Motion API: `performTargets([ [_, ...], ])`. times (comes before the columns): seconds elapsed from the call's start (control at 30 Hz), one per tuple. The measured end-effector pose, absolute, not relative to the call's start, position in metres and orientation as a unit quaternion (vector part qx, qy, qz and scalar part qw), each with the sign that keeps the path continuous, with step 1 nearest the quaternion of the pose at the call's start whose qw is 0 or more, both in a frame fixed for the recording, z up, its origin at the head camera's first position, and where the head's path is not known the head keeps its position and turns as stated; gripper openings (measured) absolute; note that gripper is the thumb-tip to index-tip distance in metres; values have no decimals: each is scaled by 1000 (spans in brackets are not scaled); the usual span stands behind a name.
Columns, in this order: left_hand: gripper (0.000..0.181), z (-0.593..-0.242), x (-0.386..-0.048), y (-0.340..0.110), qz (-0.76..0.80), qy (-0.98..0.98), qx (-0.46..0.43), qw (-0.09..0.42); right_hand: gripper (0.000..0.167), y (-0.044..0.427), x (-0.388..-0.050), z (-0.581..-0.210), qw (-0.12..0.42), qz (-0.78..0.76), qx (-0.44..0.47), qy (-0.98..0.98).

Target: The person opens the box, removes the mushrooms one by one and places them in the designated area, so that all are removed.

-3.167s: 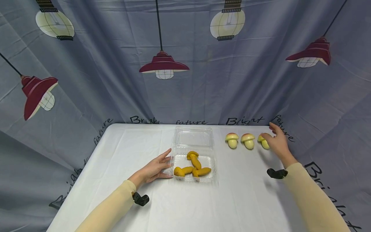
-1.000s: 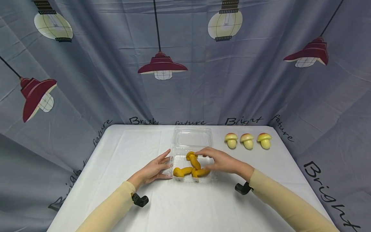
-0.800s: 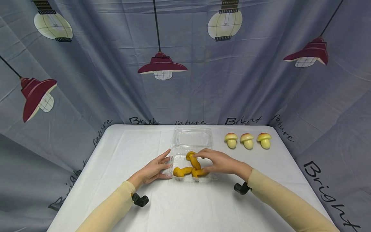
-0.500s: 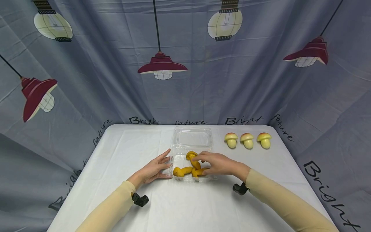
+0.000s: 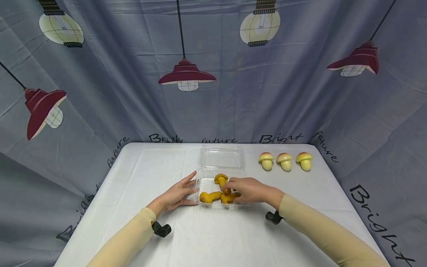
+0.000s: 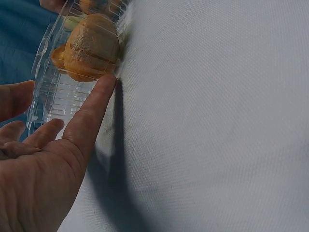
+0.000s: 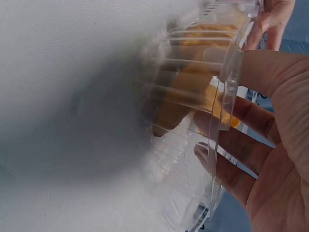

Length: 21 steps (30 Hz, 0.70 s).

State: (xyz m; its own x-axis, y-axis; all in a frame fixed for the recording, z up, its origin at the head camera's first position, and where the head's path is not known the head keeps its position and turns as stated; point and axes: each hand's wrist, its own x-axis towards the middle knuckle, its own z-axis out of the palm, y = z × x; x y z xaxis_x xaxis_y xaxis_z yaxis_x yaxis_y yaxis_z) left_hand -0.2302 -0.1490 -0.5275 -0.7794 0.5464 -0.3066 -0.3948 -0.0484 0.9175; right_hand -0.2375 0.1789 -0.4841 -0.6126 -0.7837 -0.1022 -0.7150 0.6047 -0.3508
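A clear plastic clamshell box (image 5: 221,158) stands with its lid folded back. Three yellow-brown toy mushrooms lie in its base: one at the left (image 5: 206,197), one at the back (image 5: 221,178) and one at the right (image 5: 227,198). My left hand (image 5: 176,193) rests against the box's left wall with extended fingers; the left wrist view shows the forefinger along the wall beside a mushroom (image 6: 91,48). My right hand (image 5: 250,190) reaches into the box, thumb and fingers around the right mushroom (image 7: 176,92). The wall's ridges and glare partly blur that grip.
Three pale yellow toy mushrooms with reddish caps stand in a row at the back right: a left one (image 5: 266,161), a middle one (image 5: 285,161) and a right one (image 5: 304,161). A white cloth covers the table (image 5: 213,241). A grey printed curtain (image 5: 213,111) hangs behind it.
My right hand has come from beside the rightmost pale mushroom over to the box, then lowered and drawn its fingers together around the right yellow-brown mushroom. The left hand has stayed put.
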Motion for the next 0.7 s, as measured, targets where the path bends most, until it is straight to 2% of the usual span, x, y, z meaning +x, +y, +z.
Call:
performTargets([
  [0.7,76,-528,-230,-149,722,609,57,325,44,172,-238,-493,108,-103,-442,885],
])
